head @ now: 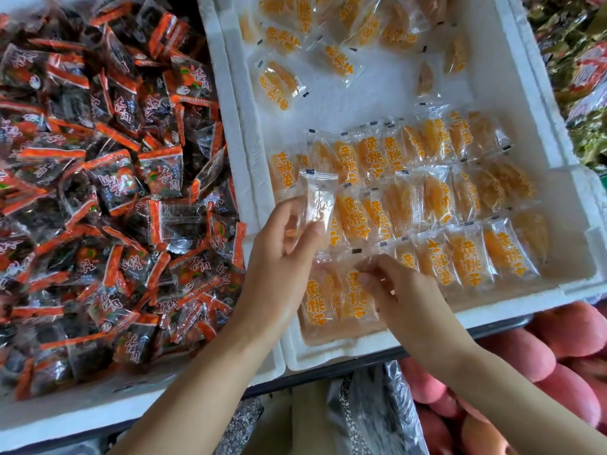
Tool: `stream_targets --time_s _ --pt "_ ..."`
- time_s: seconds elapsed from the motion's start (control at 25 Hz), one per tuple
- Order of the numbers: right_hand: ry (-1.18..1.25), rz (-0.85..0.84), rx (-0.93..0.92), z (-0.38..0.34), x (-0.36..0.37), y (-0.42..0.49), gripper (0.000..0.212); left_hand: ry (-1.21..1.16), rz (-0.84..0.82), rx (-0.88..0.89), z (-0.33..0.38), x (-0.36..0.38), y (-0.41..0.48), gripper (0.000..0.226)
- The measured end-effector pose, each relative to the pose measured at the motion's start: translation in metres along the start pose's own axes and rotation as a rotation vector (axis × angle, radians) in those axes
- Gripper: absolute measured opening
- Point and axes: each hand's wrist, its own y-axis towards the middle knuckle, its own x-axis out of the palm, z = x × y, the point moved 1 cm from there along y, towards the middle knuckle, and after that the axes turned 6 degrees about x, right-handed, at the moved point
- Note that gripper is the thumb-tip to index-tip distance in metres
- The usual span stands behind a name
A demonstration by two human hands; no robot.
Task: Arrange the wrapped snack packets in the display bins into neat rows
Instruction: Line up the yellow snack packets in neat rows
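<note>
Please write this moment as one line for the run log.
left hand: holds packet | right hand: pinches front packet | bin: rows part done, loose packets behind

Bare left hand (279, 254), bare right hand (397, 290), bare forearms (197, 372).

Support: a display stand, of which only the dark front edge (345, 372) shows beneath the containers. Two white foam bins sit directly on it, side by side, walls touching. The left white foam bin (65, 412) is filled to the rim with a disordered heap of dark clear-wrapped snack packets with orange-red sealed ends (98, 159). In the right white foam bin (532, 103), clear plastic packets of yellow dried fruit with orange lettering (443, 198) lie in overlapping rows across the near half, packet edges touching. Loose packets of the same kind (279, 83) lie scattered at differing angles at the far end, with bare white floor between them and the rows.
</note>
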Motion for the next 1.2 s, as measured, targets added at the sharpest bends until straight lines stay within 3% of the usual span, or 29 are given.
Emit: stream_targets --time_s 0.28,0.48,0.64,0.72,0.84,0.96,1.08,1.2 --pt "-0.204 0.042 -0.024 -0.009 0.007 0.005 0.019 -0.008 0.054 -0.041 -0.016 -0.005 -0.007 0.023" --pt "-0.18 0.077 -0.03 -0.009 0.005 0.005 0.022 -0.088 0.017 -0.094 -0.014 -0.003 -0.011 0.017" --pt "0.213 0.074 -0.088 -0.012 -0.008 -0.002 0.022 -0.199 -0.075 -0.12 -0.017 -0.001 -0.013 0.021" --pt "0.502 0.014 0.029 -0.02 -0.022 -0.004 0.019 -0.091 -0.152 0.015 -0.017 0.001 -0.016 0.021" --pt "0.842 -0.247 0.318 -0.019 -0.04 -0.002 0.045 0.195 -0.218 0.288 -0.015 0.008 -0.016 0.01" --pt "0.943 -0.355 0.395 -0.014 -0.046 -0.006 0.03 0.343 -0.211 0.424 -0.015 0.012 -0.013 0.022" --pt "0.891 -0.27 0.324 -0.004 -0.049 -0.011 0.041 0.224 -0.27 0.253 -0.013 0.016 -0.015 0.04" --pt "0.797 -0.236 0.258 -0.001 -0.048 -0.015 0.033 -0.017 -0.241 0.019 -0.013 0.019 -0.012 0.046"
